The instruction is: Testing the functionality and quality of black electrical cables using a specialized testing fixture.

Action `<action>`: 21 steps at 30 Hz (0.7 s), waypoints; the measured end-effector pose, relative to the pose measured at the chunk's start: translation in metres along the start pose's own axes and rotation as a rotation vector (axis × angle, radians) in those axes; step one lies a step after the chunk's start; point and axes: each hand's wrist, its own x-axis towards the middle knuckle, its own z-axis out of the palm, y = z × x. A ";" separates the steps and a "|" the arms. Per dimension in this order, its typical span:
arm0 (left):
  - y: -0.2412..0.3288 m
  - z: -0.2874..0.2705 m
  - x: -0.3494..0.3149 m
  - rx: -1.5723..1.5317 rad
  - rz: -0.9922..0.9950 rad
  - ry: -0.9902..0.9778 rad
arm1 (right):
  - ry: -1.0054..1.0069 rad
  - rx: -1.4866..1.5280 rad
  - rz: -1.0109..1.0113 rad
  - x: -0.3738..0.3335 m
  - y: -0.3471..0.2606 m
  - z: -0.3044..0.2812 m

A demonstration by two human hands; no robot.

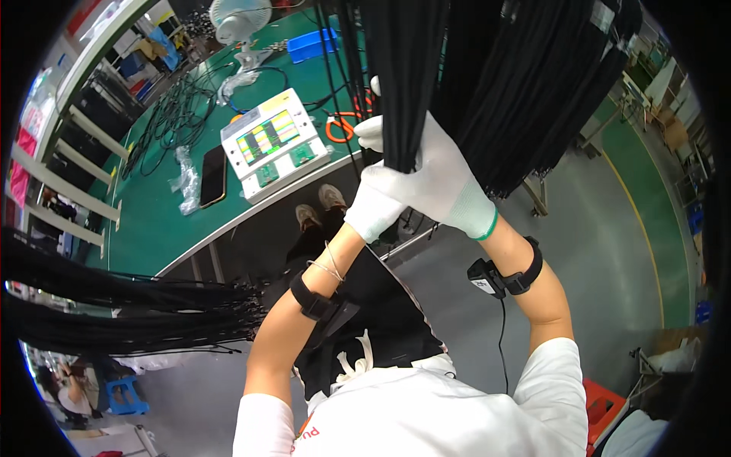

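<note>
Both gloved hands are raised to a hanging bundle of black cables [401,84]; the right hand [449,183], in a white glove with a green cuff, is wrapped round the bundle's lower end, fingers curled and clenched on it; the left hand [377,199], also white-gloved, presses against the same bundle just beside the right, its fingers hidden behind the strands, so whether it is clenched or slack I cannot tell; a black wrist strap sits on each forearm. More black cables [533,84] hang in a dense curtain just right of the held bundle, crowding that side; left of the bundle lies the green workbench [152,221], whose pale curved edge runs below and left of the hands; on it, left of the bundle, stand a white tester box with a coloured screen [272,143], a dark phone [212,175], orange-handled scissors [339,126] near the bundle, a small white fan [237,23] and a blue tray [312,44] farther back; grey floor [601,228] lies open to the right of the hands.
</note>
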 end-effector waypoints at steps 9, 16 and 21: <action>0.022 -0.003 -0.014 -0.226 -0.068 0.024 | 0.334 -0.311 0.338 -0.103 0.112 -0.040; 0.024 0.003 -0.012 -0.182 -0.115 0.034 | 0.479 -0.306 0.123 -0.124 0.143 -0.028; 0.024 -0.005 -0.026 -0.219 -0.115 -0.046 | 0.017 -0.408 -0.097 -0.105 0.170 -0.013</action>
